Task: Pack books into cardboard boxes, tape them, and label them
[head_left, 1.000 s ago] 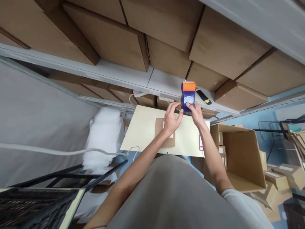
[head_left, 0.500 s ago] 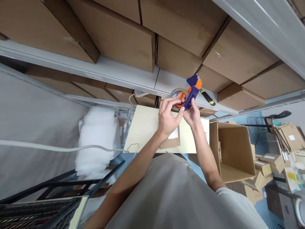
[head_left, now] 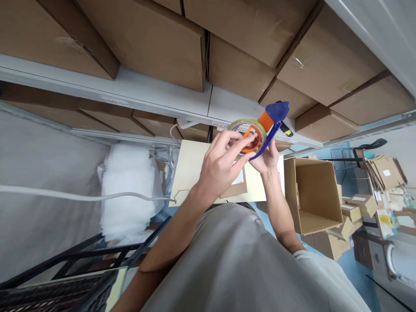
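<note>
In front of me is a blue and orange tape dispenser (head_left: 275, 113) with a roll of clear tape (head_left: 238, 125) around its orange hub. My left hand (head_left: 224, 162) grips the roll's side, its fingertips at the hub and its thumb along the lower edge. My right hand (head_left: 269, 159) holds the dispenser's blue frame from behind, partly hidden by it. Below both hands a brown cardboard package (head_left: 235, 190) with a white label lies on the cream tabletop (head_left: 186, 173). A black and yellow utility knife (head_left: 286, 129) is partly covered by the dispenser.
Closed cardboard boxes (head_left: 240, 65) fill the grey shelf (head_left: 182, 99) ahead. An open carton (head_left: 316, 190) stands to the right, with several small boxes (head_left: 364, 203) beyond. White foam-like sheets (head_left: 130, 186) are stacked at left, where a white cable (head_left: 81, 197) crosses.
The dispenser has turned in my hands, its blue head swinging right and its side facing me more. My left hand has moved slightly closer, fingers still at the hub.
</note>
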Action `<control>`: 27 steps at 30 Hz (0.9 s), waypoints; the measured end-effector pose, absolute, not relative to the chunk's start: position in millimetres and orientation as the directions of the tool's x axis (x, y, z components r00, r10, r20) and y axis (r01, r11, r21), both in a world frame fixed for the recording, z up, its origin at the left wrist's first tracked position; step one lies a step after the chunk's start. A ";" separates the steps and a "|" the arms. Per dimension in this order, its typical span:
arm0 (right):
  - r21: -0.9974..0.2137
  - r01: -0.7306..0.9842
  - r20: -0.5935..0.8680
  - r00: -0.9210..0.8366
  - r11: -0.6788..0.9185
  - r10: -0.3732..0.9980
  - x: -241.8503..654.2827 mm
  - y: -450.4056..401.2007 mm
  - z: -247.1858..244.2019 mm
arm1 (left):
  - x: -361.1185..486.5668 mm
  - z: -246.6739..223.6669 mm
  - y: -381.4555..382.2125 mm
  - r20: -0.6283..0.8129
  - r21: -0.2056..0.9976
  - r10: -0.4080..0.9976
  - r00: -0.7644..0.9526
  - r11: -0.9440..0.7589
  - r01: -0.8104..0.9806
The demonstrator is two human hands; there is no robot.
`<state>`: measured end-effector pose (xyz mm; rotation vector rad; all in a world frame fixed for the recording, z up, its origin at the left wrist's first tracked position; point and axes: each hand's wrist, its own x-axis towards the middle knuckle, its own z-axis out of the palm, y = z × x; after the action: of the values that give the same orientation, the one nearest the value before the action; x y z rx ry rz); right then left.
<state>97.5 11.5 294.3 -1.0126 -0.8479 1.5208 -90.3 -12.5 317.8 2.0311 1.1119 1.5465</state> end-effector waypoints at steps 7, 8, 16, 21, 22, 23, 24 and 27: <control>-0.901 -0.392 -0.135 -0.157 -0.188 0.978 99.1 2.1 291.8 | -90.0 332.9 -25.3 0.664 0.670 0.744 0.076 -0.636 0.383; -0.897 -0.399 -0.130 -0.169 -0.189 0.977 99.2 0.9 291.0 | -88.8 333.6 -26.6 0.665 0.670 0.743 0.070 -0.636 0.383; -0.922 -0.348 -0.119 -0.168 -0.171 0.979 99.8 -4.1 292.0 | -78.2 321.7 -27.6 0.647 0.688 0.760 0.062 -0.617 0.384; -0.994 0.105 0.031 -0.046 0.036 0.998 123.8 46.2 285.6 | -70.8 283.1 -8.9 0.500 0.789 0.864 0.054 -0.481 0.382; -0.958 0.276 0.073 -0.027 0.078 0.997 132.3 63.9 280.6 | -69.7 275.3 -6.4 0.447 0.815 0.892 0.067 -0.437 0.380; -0.895 0.434 0.105 -0.021 0.103 0.994 141.1 82.8 274.3 | -68.4 268.5 -5.1 0.393 0.837 0.916 0.084 -0.394 0.379; -0.814 0.569 0.126 -0.022 0.116 0.992 149.8 101.8 267.0 | -66.9 262.9 -5.2 0.345 0.854 0.933 0.104 -0.358 0.377; -0.554 0.819 0.162 -0.072 0.151 0.984 170.3 152.4 244.9 | -59.6 253.7 -11.9 0.260 0.880 0.955 0.146 -0.296 0.372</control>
<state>170.3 152.4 244.9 -1.7133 -1.9380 0.4381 -59.6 -11.9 253.7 1.7692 1.2745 1.1304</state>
